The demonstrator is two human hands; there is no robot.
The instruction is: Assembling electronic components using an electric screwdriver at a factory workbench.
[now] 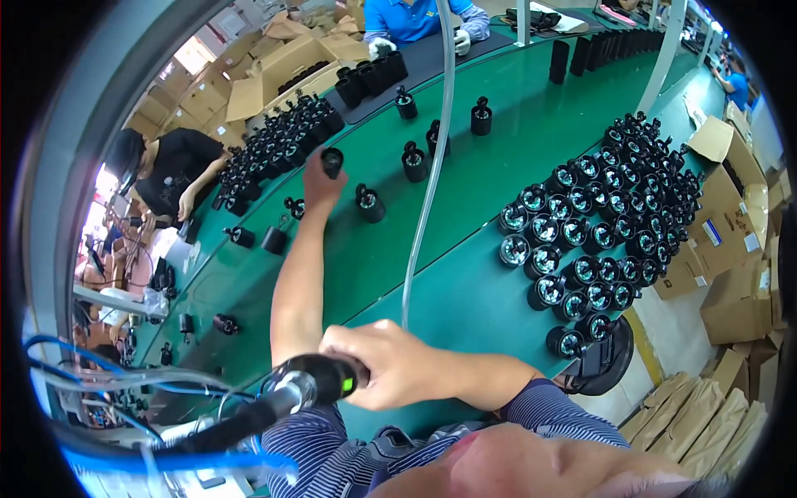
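Observation:
My left hand [324, 184] reaches out over the green bench and is closed round a black cylindrical housing [332, 160], its open dark end facing up. Close to it on the bench stand another black cylinder with a knobbed top [370, 204] and a dark cylinder [274, 241]. Nearer my body, my right hand [386, 365] grips a black powered screwdriver [320, 378] with a small green patch on its side. The tool points to the lower left, and its tip cannot be made out.
Many black cylinders with shiny insides [614, 199] crowd the bench at right. Another dense group [278, 141] lies at the far left. A clear hose [427, 207] hangs across the middle. Co-workers sit across the bench [407, 17] and at left [178, 166]. Cardboard boxes [714, 224] stand at right.

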